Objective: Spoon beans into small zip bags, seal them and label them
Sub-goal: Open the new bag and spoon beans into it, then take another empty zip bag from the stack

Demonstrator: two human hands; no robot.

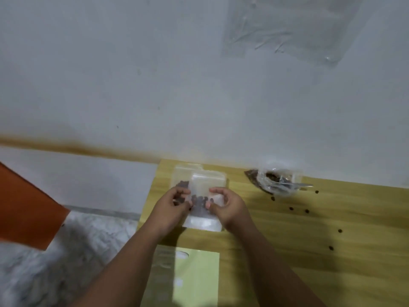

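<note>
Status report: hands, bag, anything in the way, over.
Left hand and right hand both pinching small zip bag, beans inside. Seal unclear. Loose beans on table to the right, nothing blocking.

A pale wall (132, 74) rose behind the wooden tabletop (309, 240), a brownish stain (77, 148) along its base and a clear plastic sheet (287, 29) high up. Beyond the tabletop's left edge lay an orange panel (26, 207) and fluffy whitish fabric (77, 251).

Seemingly a home: wooden table (287, 240) against a stained white wall (132, 85), shaggy grey rug (77, 251) beside.
</note>
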